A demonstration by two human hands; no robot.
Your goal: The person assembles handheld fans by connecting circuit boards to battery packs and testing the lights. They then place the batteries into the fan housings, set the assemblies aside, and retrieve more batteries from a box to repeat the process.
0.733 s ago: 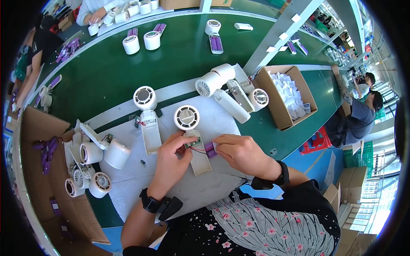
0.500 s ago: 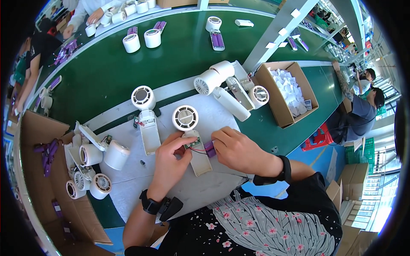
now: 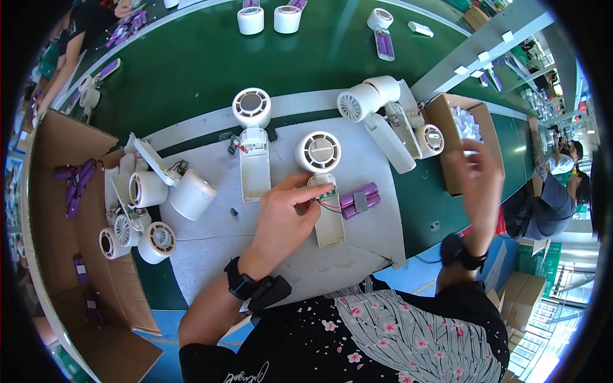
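Note:
My left hand (image 3: 284, 214) pinches a small green circuit board (image 3: 327, 191) at the top of an open white handheld fan's handle (image 3: 330, 230). That fan's round head (image 3: 318, 152) lies face up beyond my fingers. Red and black wires run from the board to a purple battery pack (image 3: 359, 201) with a grey pad, lying on the sheet right of the handle. My right hand (image 3: 477, 185) is raised at the front of a cardboard box (image 3: 498, 137) of white paper pieces; its fingers are smeared by motion, so I cannot see whether they hold anything.
Another open fan (image 3: 255, 169) lies to the left on the grey sheet (image 3: 211, 255). Fan parts are piled at far left (image 3: 147, 191) and back right (image 3: 389, 118). A large cardboard box (image 3: 118, 281) borders the left side. More fans stand across the green table (image 3: 191, 76); other people work nearby.
My right hand has let go of the purple battery pack and moved right to the paper box. The pack now lies on the sheet. My left hand stays at the circuit board; the view has shifted.

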